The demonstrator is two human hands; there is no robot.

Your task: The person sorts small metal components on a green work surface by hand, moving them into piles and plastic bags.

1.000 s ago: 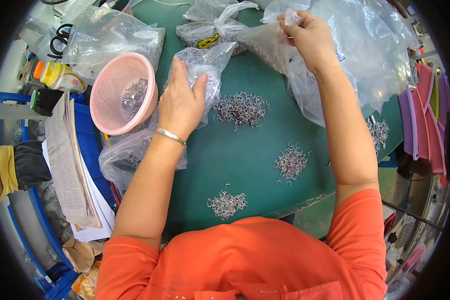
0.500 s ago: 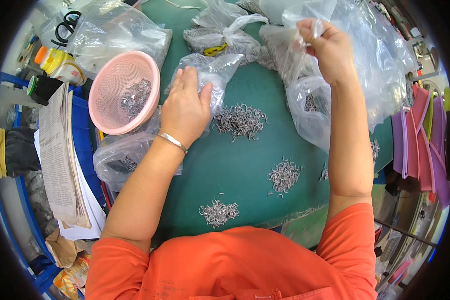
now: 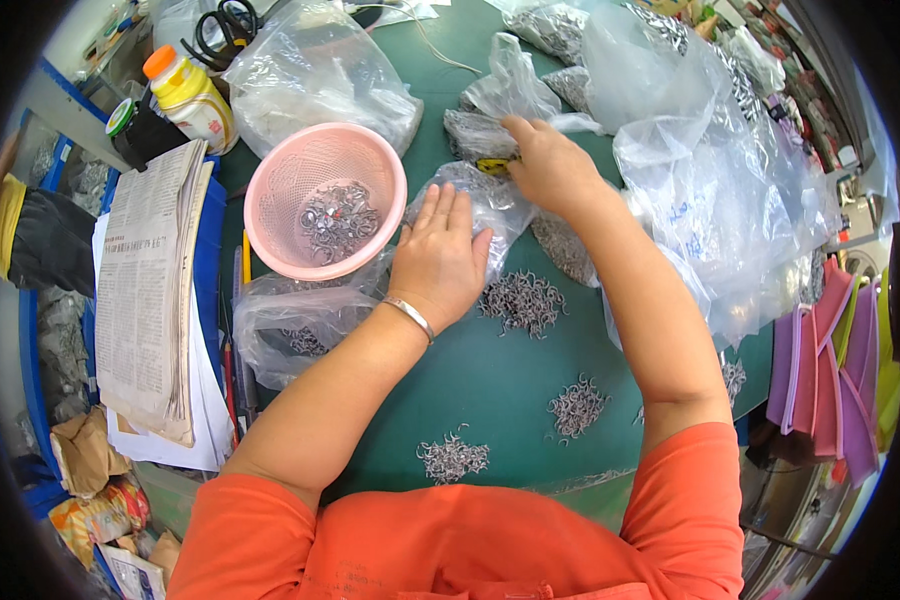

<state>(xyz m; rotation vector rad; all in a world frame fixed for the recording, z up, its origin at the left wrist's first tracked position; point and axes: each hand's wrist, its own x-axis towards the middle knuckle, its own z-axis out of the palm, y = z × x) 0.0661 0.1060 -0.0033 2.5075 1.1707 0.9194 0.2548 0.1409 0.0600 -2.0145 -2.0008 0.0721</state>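
Note:
My left hand (image 3: 434, 262), with a metal bangle at the wrist, lies flat with outstretched fingers on a clear plastic bag (image 3: 492, 213). Just beyond it, my right hand (image 3: 555, 170) reaches across to a tied clear bag (image 3: 477, 132) of small parts. Its bent fingers are beside a small yellow-and-black object (image 3: 492, 166) on that bag; whether they grip it is hidden. Close to my left hand is a pile of small curved grey metal pieces (image 3: 523, 303). A pink mesh basket (image 3: 262, 200) on the left contains more metal pieces.
Smaller piles of curved pieces lie on the green tabletop (image 3: 410, 390), including one pile (image 3: 453, 460) at the near edge. Large clear bags (image 3: 715, 215) cover the right side. At left are folded newspapers (image 3: 150, 290), a yellow bottle (image 3: 192, 100) and black-handled scissors (image 3: 220, 35).
My right hand has let go of the clear bag at the right and moved left to the tied bag. My left hand stays flat on its bag. The whole view has shifted.

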